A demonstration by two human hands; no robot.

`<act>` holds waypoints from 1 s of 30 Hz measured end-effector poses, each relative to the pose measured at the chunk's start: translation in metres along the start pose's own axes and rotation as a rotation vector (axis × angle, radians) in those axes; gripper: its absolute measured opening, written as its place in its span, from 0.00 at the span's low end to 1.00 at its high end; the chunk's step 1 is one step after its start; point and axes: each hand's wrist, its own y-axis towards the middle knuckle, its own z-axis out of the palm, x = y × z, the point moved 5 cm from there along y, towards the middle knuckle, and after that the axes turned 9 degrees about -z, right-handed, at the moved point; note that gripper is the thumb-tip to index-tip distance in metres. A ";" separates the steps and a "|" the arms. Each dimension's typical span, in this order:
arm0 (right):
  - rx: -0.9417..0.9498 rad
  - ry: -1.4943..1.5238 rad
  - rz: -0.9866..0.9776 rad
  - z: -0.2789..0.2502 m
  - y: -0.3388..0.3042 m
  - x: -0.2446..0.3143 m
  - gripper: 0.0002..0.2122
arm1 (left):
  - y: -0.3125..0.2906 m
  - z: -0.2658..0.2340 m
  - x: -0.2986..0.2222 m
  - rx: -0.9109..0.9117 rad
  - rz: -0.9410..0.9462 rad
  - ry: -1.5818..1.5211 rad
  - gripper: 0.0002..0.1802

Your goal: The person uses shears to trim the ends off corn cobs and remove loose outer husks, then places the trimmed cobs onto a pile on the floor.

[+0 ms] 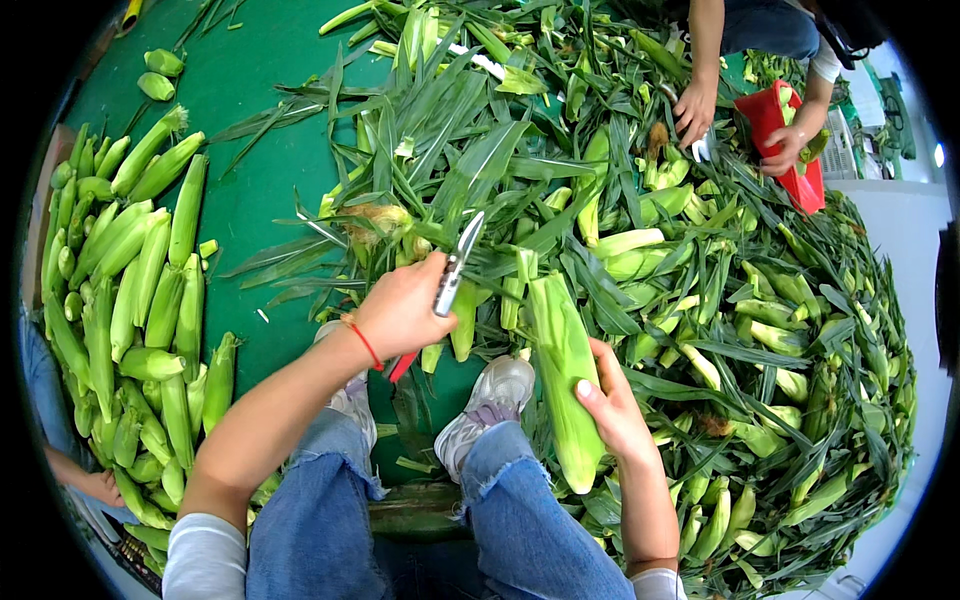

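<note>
One corn ear [565,375], still in its green husk, lies lengthwise just right of the person's two grey sneakers [490,400], its cut top pointing away from them. The right hand [615,405] closes its grip along the ear's right side, thumb laid on the husk. The left hand [400,308] sits up and left of the ear, fist shut around one pair of shears [455,270] with red handles, the blades nearly closed and pointing up over the leaves.

Beyond the ear spreads a heap of husk leaves and untrimmed ears [640,220], too many to count. Far left of the ear, across the green floor [270,190], trimmed ears [130,300] lie in a packed row, also beyond counting. Up and right of the ear, another person's two hands [695,110] work beside one red scoop [785,140]. A third person's hand [100,487] shows at the lower left.
</note>
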 end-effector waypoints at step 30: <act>0.029 -0.322 -0.306 0.018 0.017 0.003 0.33 | -0.036 -0.016 -0.056 0.188 0.123 -0.881 0.26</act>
